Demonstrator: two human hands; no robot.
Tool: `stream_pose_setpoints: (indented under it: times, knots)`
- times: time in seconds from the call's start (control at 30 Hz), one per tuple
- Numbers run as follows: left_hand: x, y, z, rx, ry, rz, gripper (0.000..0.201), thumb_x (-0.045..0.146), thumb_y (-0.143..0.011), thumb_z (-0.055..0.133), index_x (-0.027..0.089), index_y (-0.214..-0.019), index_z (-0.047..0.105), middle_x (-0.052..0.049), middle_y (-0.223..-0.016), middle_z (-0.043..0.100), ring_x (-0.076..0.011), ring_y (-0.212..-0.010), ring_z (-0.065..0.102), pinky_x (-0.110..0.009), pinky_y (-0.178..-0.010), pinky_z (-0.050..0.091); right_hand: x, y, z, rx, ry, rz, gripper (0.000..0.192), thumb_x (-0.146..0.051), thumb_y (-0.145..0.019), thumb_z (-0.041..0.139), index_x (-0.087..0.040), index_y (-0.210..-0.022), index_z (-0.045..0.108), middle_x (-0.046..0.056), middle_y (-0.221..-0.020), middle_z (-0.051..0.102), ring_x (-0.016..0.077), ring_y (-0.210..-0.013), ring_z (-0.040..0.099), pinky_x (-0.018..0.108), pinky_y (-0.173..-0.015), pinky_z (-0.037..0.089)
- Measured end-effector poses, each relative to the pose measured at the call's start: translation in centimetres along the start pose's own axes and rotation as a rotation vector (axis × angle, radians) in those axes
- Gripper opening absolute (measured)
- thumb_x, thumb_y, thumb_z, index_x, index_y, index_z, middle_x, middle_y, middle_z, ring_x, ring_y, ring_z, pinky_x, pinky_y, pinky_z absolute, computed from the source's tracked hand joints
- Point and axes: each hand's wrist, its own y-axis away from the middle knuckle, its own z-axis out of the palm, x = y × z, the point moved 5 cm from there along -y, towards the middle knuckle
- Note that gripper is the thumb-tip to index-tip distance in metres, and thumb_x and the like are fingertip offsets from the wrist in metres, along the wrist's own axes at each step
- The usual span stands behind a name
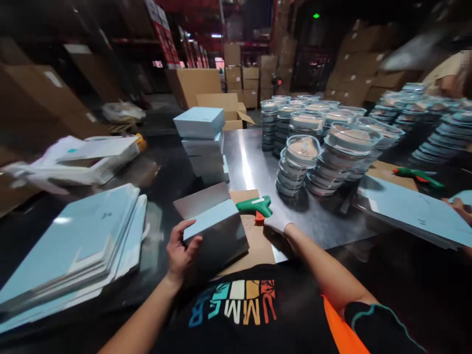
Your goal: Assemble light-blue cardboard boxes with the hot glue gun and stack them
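Observation:
My left hand (pixel 181 250) grips the left side of a small light blue box (pixel 217 231), fingers on its upper edge and thumb on the near face. The box's flap (pixel 202 204) stands raised at the back. My right hand (pixel 278 222), in a white glove, holds a green glue gun (pixel 252 204) with an orange trigger. The gun points left, its nozzle end close to the box's right top edge, and the glove hides its handle. Beneath both lies a flat piece of brown cardboard (pixel 260 248) on the dark table.
Stacked blue boxes (pixel 201 123) stand behind my box. Round clear-lidded containers (pixel 298 152) rise in several stacks at right. Flat blue sheets (pixel 84 231) are piled at left, near a white basket (pixel 106 164). Another person's hand (pixel 459 206), a blue panel (pixel 416 209) and a second glue gun (pixel 420 177) are at far right.

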Motion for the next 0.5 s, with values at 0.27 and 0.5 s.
stream_pose_setpoints:
  times: [0.27,0.5]
  knots:
    - [3.5,-2.1,1.8,-0.014,0.143,-0.107,0.069,0.081,-0.079,0.086,0.021,-0.112,0.075,-0.004,-0.100,0.074,-0.0204,-0.087,0.069,-0.029,-0.077,0.056,-1.7,4.4,-4.7,0.494,-0.286,-0.266,0.031,-0.037,-0.079,0.071,-0.025,-0.107,0.073,0.010,-0.104,0.082,0.0323,-0.097,0.078,0.050,-0.093,0.067]
    - [4.3,-1.3,4.0,-0.068,0.197,-0.078,0.064,0.070,-0.075,0.095,0.022,-0.112,0.077,-0.008,-0.108,0.072,-0.0249,-0.098,0.070,-0.034,-0.088,0.058,-6.6,7.0,-3.4,0.195,-0.130,-0.443,0.013,-0.031,-0.083,0.075,-0.026,-0.074,0.067,0.000,-0.069,0.066,0.0212,-0.063,0.063,0.036,-0.065,0.056]
